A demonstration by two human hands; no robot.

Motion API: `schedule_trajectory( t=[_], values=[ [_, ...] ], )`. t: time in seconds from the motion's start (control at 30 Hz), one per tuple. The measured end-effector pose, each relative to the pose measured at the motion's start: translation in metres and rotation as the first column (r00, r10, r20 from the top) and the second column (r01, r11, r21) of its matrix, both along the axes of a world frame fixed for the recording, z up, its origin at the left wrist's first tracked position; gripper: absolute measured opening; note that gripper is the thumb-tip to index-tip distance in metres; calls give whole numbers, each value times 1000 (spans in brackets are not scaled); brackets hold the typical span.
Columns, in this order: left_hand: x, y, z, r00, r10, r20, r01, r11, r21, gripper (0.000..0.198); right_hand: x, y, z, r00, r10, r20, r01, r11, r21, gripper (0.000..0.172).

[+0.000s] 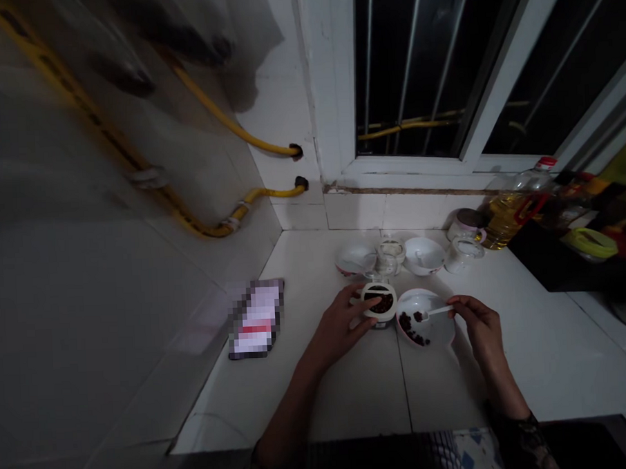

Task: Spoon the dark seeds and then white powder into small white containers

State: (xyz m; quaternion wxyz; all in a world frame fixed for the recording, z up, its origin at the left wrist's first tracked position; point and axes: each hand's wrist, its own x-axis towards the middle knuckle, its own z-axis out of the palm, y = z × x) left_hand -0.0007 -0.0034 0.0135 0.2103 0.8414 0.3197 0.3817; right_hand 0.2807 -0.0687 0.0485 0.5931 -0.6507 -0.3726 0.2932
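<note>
My left hand (350, 316) is wrapped round a small squarish jar (383, 320) with a pale rim, one finger lying across its mouth. Dark reddish-brown bits, too small to name, fill the jar. Just right of it stands a white bowl (432, 334) with a pink edge, holding clumps of similar dark bits along its left side. Between thumb and fingers, my right hand (477, 322) pinches the handle of a small white spoon (437, 311). The spoon's head is over the bowl, with some dark bits on it.
Behind are two more white bowls (349, 252) (424, 254), clear jars (389, 259) and a lidded jar (467, 224). An oil bottle (512, 208) and a black rack (542, 255) stand right. A blurred-out flat object (257, 318) lies left. Yellow pipes (209, 228) run along the wall.
</note>
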Motion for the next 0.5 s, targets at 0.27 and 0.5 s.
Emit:
schedule_trajectory(
  t=[0.27, 0.5],
  values=[
    [1, 2, -4, 999, 1, 49, -3, 999, 38, 30, 3, -1, 2, 999, -12, 36, 11, 1000, 25, 20],
    [1, 1, -4, 998, 16, 67, -16, 1000, 1, 39, -7, 8, 18, 1000, 2, 7, -2, 998, 67, 19]
  ],
)
